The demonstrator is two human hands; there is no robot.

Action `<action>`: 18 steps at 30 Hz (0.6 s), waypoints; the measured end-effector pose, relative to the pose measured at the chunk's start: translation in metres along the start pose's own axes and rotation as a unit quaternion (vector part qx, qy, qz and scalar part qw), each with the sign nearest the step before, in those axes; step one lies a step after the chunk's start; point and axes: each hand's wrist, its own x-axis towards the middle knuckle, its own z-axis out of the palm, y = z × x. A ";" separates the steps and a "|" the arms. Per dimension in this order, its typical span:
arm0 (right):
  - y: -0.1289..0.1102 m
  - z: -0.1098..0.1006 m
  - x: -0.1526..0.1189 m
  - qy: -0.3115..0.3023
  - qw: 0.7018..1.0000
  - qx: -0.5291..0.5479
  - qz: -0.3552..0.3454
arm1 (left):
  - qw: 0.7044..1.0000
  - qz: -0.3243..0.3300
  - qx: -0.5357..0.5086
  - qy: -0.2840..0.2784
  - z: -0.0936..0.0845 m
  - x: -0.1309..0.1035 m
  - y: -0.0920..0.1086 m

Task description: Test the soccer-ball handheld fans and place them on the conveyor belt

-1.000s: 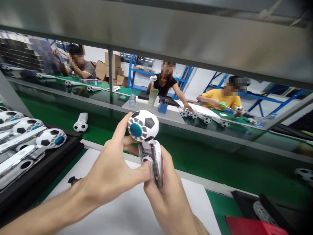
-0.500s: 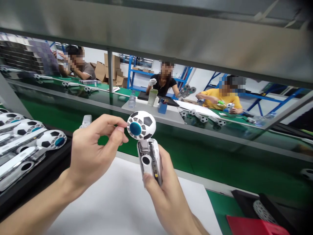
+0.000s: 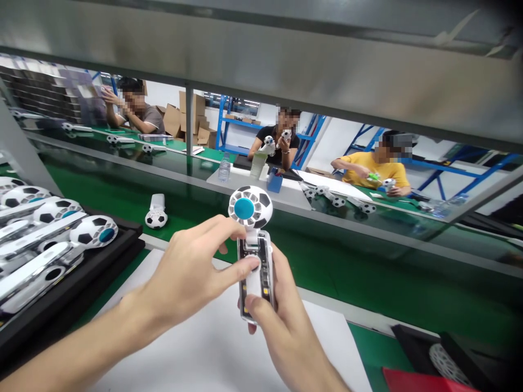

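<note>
Two hands engage one football-patterned device [image 3: 254, 261], held upright, ball head uppermost, above the white sheet [image 3: 196, 337]. The right hand [image 3: 286, 321] grips the lower body, thumb across its front face. The left hand [image 3: 183, 267] presses its thumb tip on the upper part of the body; its index finger reaches to just below the ball head. The black tray [image 3: 81, 283], left, carries several similar units [image 3: 61, 228]. A separate unit [image 3: 156, 211] lies on the green surface [image 3: 196, 204] beyond the left hand.
</note>
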 end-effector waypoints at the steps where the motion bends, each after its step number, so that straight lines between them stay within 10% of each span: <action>1: 0.001 0.000 0.000 0.000 1.000 0.003 -0.005 | 1.000 0.003 -0.001 0.004 0.001 -0.001 0.000; 18: 0.009 0.003 0.003 0.056 0.997 -0.017 -0.052 | 0.968 0.169 0.117 0.142 0.016 -0.001 -0.006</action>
